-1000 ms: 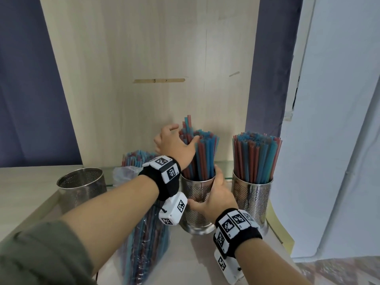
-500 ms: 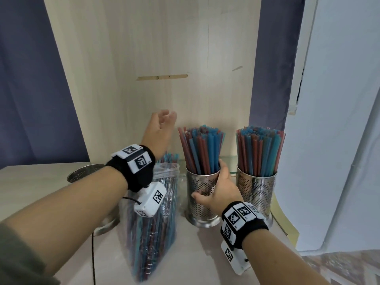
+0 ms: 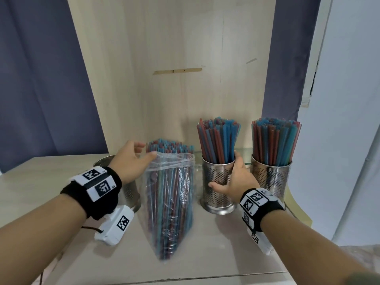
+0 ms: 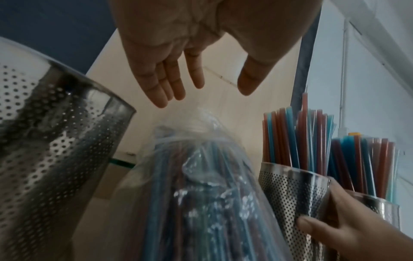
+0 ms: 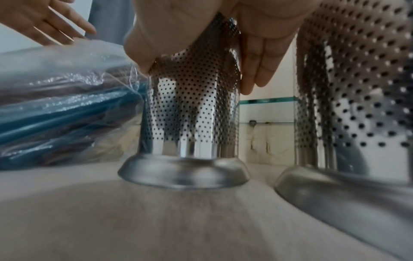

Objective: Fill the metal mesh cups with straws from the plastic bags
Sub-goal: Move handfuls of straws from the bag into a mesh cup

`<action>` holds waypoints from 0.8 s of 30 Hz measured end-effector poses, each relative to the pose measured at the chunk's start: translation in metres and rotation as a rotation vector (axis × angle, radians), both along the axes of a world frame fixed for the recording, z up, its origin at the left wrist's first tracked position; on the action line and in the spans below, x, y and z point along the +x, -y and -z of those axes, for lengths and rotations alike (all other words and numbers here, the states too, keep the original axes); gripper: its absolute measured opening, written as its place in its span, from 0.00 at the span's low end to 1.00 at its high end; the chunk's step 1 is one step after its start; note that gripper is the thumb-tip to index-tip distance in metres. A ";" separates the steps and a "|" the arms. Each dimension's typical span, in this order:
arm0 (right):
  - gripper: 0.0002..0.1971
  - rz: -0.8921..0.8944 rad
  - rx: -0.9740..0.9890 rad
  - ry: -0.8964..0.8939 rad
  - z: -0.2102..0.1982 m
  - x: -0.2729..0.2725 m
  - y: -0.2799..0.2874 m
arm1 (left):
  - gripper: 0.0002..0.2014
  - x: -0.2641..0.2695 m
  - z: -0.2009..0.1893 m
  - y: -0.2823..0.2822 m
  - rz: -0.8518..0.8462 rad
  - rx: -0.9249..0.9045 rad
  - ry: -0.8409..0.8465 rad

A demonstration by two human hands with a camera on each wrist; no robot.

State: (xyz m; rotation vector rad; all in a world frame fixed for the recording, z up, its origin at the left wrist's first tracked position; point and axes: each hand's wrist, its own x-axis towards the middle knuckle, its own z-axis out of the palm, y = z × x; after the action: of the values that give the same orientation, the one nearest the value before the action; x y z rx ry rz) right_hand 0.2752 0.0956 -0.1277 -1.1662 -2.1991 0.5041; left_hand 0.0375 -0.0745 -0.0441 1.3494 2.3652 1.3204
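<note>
Three perforated metal cups stand on the table. The middle cup [image 3: 218, 194] [image 5: 190, 123] and the right cup [image 3: 271, 177] are packed with red and blue straws. The left cup [image 3: 128, 192] [image 4: 55, 141] is mostly hidden behind my left wrist. A clear plastic bag of straws [image 3: 170, 202] [image 4: 201, 185] stands leaning between the left and middle cups. My left hand [image 3: 147, 151] [image 4: 221, 90] is open at the bag's mouth, its thumb touching the rim. My right hand [image 3: 226, 171] [image 5: 194, 77] grips the middle cup, thumb on the left and fingers on the right.
A light wooden panel [image 3: 174, 79] rises right behind the cups, with blue curtain [image 3: 41, 79] on both sides. The right cup [image 5: 357, 88] stands close beside my right hand. A glass edge [image 5: 266, 100] runs along the table's back. Bare tabletop [image 3: 216, 254] lies in front.
My left hand left the middle cup's straws, swung left and came down to the top of the bag. My right hand kept its grip on the middle cup.
</note>
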 end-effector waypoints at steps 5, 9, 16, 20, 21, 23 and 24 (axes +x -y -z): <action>0.64 0.034 0.020 0.031 0.001 -0.001 0.003 | 0.27 0.008 0.006 -0.005 0.011 -0.038 -0.137; 0.65 0.037 0.007 0.023 0.001 -0.002 0.005 | 0.21 0.009 -0.004 -0.029 -0.042 -0.006 -0.228; 0.65 0.029 0.005 0.012 0.003 -0.002 0.003 | 0.29 -0.003 0.001 -0.068 -0.203 -0.314 -0.250; 0.65 0.021 0.000 0.030 0.004 0.000 0.002 | 0.34 0.008 0.008 -0.067 -0.198 -0.524 -0.365; 0.65 0.020 0.001 0.027 0.004 0.000 0.001 | 0.36 0.007 0.011 -0.068 -0.212 -0.550 -0.391; 0.65 0.018 -0.002 0.017 0.005 -0.001 0.001 | 0.41 0.005 0.012 -0.070 -0.242 -0.597 -0.419; 0.65 0.018 -0.002 0.012 0.005 -0.002 0.001 | 0.42 0.004 0.012 -0.071 -0.247 -0.609 -0.423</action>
State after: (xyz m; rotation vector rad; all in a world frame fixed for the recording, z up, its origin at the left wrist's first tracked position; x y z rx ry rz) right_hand 0.2736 0.0942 -0.1324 -1.1918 -2.1965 0.4931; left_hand 0.0412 -0.0040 -0.0559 1.2481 2.9307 0.2763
